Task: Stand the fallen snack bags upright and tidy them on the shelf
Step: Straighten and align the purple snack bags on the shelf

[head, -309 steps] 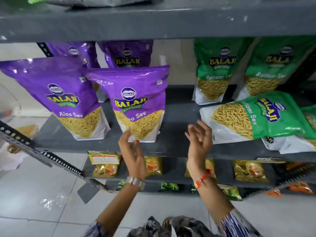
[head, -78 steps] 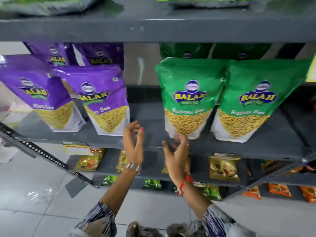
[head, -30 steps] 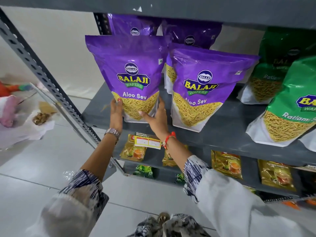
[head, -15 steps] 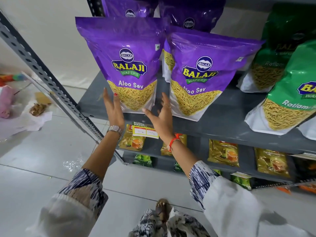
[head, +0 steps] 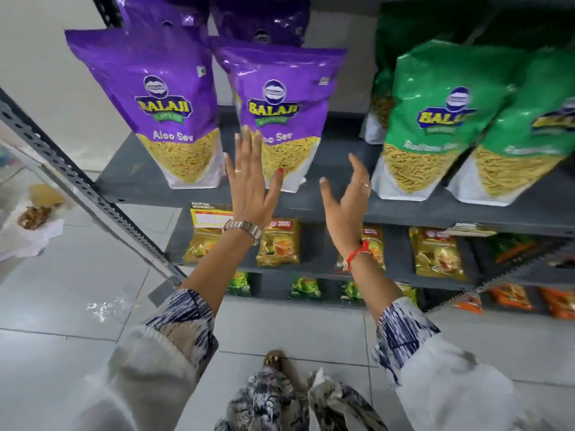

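Two purple Aloo Sev bags stand upright on the grey shelf [head: 336, 200]: the left purple bag [head: 161, 98] and the right purple bag [head: 280, 98]. More purple bags stand behind them. To the right two green Ratlami Sev bags stand upright, the nearer green bag [head: 435, 119] and the far-right green bag [head: 535, 132]. My left hand [head: 250, 185] is open with fingers spread, in front of the right purple bag's lower left part. My right hand [head: 347, 200] is open in the gap between the purple and green bags, holding nothing.
A perforated metal upright [head: 87, 188] slants across the left. Lower shelves hold small yellow packets [head: 280, 241], green packets [head: 305, 287] and orange packets [head: 510, 295]. Tiled floor [head: 77, 306] lies below, with paper and scraps [head: 28, 222] at the far left.
Both hands have left the left purple bag and moved right, now flanking the right purple bag's base. The view has swung right, showing more of the green bags.
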A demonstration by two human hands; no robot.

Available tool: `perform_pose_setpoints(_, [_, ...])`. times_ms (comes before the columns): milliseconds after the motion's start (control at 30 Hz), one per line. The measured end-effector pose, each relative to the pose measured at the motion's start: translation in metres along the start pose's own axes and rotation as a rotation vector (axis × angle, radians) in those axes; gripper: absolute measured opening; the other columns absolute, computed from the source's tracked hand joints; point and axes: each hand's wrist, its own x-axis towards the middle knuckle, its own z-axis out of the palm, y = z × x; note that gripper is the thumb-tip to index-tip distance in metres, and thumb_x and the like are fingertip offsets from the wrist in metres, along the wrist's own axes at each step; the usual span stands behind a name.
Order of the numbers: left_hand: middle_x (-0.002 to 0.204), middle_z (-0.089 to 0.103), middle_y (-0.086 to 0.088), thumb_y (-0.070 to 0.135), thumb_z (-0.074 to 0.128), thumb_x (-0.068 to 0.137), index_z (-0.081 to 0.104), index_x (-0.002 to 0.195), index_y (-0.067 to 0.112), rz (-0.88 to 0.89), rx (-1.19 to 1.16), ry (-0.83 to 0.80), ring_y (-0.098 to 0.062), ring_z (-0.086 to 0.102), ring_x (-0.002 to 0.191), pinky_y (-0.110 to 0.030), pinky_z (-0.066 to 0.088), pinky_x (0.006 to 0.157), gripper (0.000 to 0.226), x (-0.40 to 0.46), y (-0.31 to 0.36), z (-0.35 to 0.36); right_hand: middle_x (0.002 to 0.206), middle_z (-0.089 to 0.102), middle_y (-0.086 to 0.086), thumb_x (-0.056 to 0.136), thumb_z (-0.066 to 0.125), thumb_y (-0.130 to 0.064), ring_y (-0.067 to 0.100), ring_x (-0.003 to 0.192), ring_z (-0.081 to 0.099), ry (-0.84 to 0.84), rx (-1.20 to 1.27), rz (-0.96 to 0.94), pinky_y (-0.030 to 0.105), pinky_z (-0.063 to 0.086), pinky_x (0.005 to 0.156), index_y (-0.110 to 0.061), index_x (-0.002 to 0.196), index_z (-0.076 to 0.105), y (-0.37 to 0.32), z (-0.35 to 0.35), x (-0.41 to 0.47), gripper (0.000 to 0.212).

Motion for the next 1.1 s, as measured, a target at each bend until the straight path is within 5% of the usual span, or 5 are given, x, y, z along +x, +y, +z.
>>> perform_pose_setpoints(300, [0.153, 0.021, -0.004, 0.032, 0.039, 0.095, 0.016, 0.143, 0.015, -0.636, -0.607, -0.025, -0.019, 0.024, 0.139, -0.020, 0.020, 0.103, 0.056, 0.016, 0.020, -0.001, 0.145, 0.041, 0.016, 0.080, 0.072, -0.019, 0.028, 0.134, 0.041, -0.362, 0.096, 0.201, 0.040, 0.037, 0.109, -0.009, 0.141, 0.033, 0.004, -0.030, 0.034, 0.073])
perform_pose_setpoints(633, [0.154, 0.021, -0.001, 0.041, 0.036, 0.093, 0.012, 0.144, 0.023, -0.760, -0.619, -0.159, -0.020, 0.028, 0.136, -0.024, 0.020, 0.094, 0.059, 0.044, -0.029, 0.016, 0.153, 0.033, 0.012, 0.074, 0.079, -0.021, 0.027, 0.139, 0.034, -0.469, 0.261, 0.370, 0.035, 0.034, 0.108, -0.015, 0.146, 0.020, 0.026, 0.043, 0.056, 0.093])
perform_pose_setpoints(800, [0.150, 0.025, -0.006, 0.028, 0.036, 0.096, 0.015, 0.143, 0.015, -0.689, -0.720, -0.181, -0.006, 0.029, 0.119, -0.004, 0.028, 0.083, 0.053, 0.041, -0.040, 0.024, 0.139, 0.049, 0.008, 0.075, 0.078, -0.015, 0.026, 0.128, 0.049, -0.496, 0.342, 0.401, 0.044, 0.047, 0.103, -0.016, 0.141, 0.026, 0.032, 0.058, 0.061, 0.084])
perform_pose_setpoints(967, [0.151, 0.024, -0.006, 0.030, 0.039, 0.095, 0.019, 0.142, 0.017, -0.666, -0.673, -0.171, -0.007, 0.031, 0.123, -0.017, 0.029, 0.096, 0.053, 0.037, -0.044, 0.024, 0.122, 0.050, -0.005, 0.076, 0.077, -0.016, 0.016, 0.118, 0.050, -0.472, 0.323, 0.373, 0.012, 0.052, 0.074, -0.018, 0.139, 0.027, 0.031, 0.061, 0.062, 0.080])
perform_pose_setpoints(1100, [0.151, 0.023, -0.009, 0.036, 0.039, 0.093, 0.019, 0.142, 0.019, -0.706, -0.624, -0.188, -0.024, 0.031, 0.134, -0.040, 0.027, 0.111, 0.055, 0.037, -0.046, 0.024, 0.139, 0.049, 0.008, 0.076, 0.077, -0.018, 0.024, 0.126, 0.050, -0.474, 0.309, 0.364, 0.031, 0.051, 0.091, -0.018, 0.139, 0.029, 0.032, 0.062, 0.062, 0.079])
